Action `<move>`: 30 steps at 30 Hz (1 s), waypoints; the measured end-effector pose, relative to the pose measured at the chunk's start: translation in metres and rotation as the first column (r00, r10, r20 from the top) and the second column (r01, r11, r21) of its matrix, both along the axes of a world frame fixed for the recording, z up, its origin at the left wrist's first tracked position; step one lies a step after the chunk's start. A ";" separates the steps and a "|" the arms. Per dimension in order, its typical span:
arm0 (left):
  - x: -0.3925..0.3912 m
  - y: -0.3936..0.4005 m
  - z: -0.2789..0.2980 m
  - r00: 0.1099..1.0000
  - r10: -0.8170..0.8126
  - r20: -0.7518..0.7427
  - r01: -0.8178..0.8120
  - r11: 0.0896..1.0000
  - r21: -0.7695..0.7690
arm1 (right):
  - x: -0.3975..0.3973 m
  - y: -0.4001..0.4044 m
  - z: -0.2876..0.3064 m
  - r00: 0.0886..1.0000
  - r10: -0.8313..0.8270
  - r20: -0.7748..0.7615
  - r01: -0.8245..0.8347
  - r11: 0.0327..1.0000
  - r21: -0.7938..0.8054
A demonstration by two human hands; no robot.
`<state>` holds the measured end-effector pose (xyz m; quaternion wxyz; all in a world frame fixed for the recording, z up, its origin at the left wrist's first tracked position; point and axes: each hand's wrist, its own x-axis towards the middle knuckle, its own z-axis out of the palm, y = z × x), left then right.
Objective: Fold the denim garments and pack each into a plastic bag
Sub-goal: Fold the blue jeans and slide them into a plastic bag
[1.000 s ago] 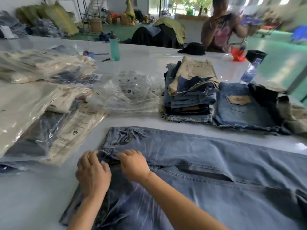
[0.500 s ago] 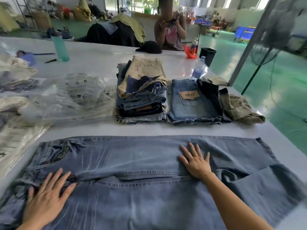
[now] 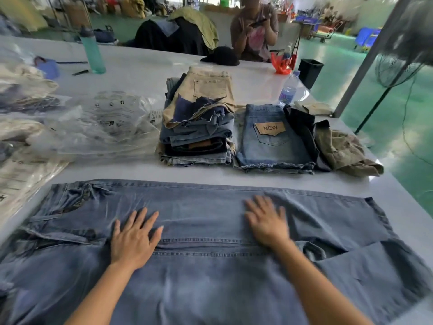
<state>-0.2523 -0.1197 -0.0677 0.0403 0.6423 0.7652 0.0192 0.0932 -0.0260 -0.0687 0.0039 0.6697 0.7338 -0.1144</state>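
Faded blue denim jeans (image 3: 210, 231) lie spread flat across the near edge of the white table (image 3: 145, 73), waistband to the left and leg hems to the right, the two legs side by side with their inner seams meeting in a stitched line across the middle. The left hand (image 3: 133, 240) rests palm-down on the denim just left of centre, fingers straight and splayed, holding nothing. The right hand (image 3: 267, 221) lies flat on the far leg to the right, fingers also spread and pressing the cloth; it is slightly blurred.

Beyond the jeans, a stack of folded denim and tan garments (image 3: 199, 123) sits mid-table, with a pair of light-blue denim shorts bearing a tan "NEW" patch (image 3: 271, 137) just beside it on the right. A crumpled olive cloth (image 3: 344, 148) lies further right. Clear plastic bags printed with black text (image 3: 110, 123) are heaped to the left of the stack, and bagged garments (image 3: 21, 137) lie along the left edge. A teal water bottle (image 3: 92, 50) stands at the far left, and a clear plastic bottle (image 3: 289, 89) stands behind the shorts.
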 end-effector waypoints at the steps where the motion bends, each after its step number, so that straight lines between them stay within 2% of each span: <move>1: -0.001 0.002 -0.004 1.000 0.010 0.008 -0.010 1.000 0.023 | 0.041 0.008 0.008 0.991 -0.136 0.013 0.137 0.989 -0.059; 4: 0.002 0.005 0.002 1.000 0.023 0.001 -0.023 0.999 -0.039 | 0.104 0.018 0.036 0.929 -0.354 0.109 0.369 0.908 -0.196; 6: 0.013 -0.001 0.011 1.000 0.008 0.018 -0.008 1.000 -0.028 | 0.090 0.013 0.041 0.915 -0.378 0.139 0.395 0.910 -0.128; 7: 0.020 -0.008 0.011 0.999 -0.030 0.013 0.030 1.000 0.010 | 0.071 0.003 0.039 0.936 -0.324 0.135 0.332 0.942 -0.041; 9: 0.034 -0.023 0.008 0.993 -0.118 0.027 0.117 0.993 0.027 | 0.020 -0.035 0.028 0.993 -0.083 0.086 0.075 0.993 0.093; 11: 0.041 -0.033 0.007 0.986 -0.160 0.051 0.161 0.987 -0.010 | -0.015 -0.087 0.013 0.988 0.137 0.065 -0.143 0.985 0.092; 13: 0.042 -0.031 0.009 0.989 -0.131 0.065 0.132 0.991 0.000 | -0.008 -0.116 0.012 0.987 0.152 0.053 -0.160 0.966 0.201; 14: 0.043 -0.029 0.011 0.990 -0.120 0.070 0.119 0.993 0.021 | 0.008 -0.124 0.017 0.994 0.107 0.027 -0.110 0.956 0.270; 16: 0.053 -0.031 0.015 0.990 -0.118 0.080 0.113 0.992 0.058 | 0.047 -0.132 0.032 0.989 -0.052 -0.139 0.107 0.897 0.428; 18: 0.080 -0.038 0.016 0.969 -0.222 0.109 0.193 0.954 0.228 | 0.091 -0.147 0.043 0.925 -0.247 -0.287 0.369 0.762 0.532; 19: 0.094 -0.042 0.014 0.948 -0.296 0.116 0.252 0.922 0.295 | 0.106 -0.150 0.046 0.896 -0.345 -0.280 0.445 0.712 0.543; 21: 0.127 -0.047 0.015 0.875 -0.468 0.126 0.432 0.871 0.235 | 0.127 -0.156 0.051 0.818 -0.527 -0.231 0.573 0.704 0.420; 23: 0.143 -0.045 0.015 0.844 -0.525 0.106 0.518 0.851 0.086 | 0.135 -0.160 0.043 0.724 -0.669 -0.172 0.688 0.719 0.099; 24: 0.144 -0.043 0.012 0.843 -0.527 0.105 0.526 0.850 0.038 | 0.134 -0.163 0.038 0.717 -0.687 -0.117 0.688 0.725 -0.037; 25: 0.140 -0.041 0.010 0.845 -0.527 0.097 0.528 0.849 0.016 | 0.131 -0.167 0.033 0.731 -0.680 -0.056 0.674 0.732 -0.101; 28: 0.106 -0.035 -0.004 0.859 -0.510 0.044 0.511 0.860 0.003 | 0.109 -0.176 0.026 0.765 -0.633 0.119 0.644 0.756 -0.118; 30: 0.079 -0.032 -0.009 0.866 -0.499 0.022 0.499 0.867 0.012 | 0.103 -0.187 0.030 0.788 -0.568 0.236 0.592 0.805 -0.037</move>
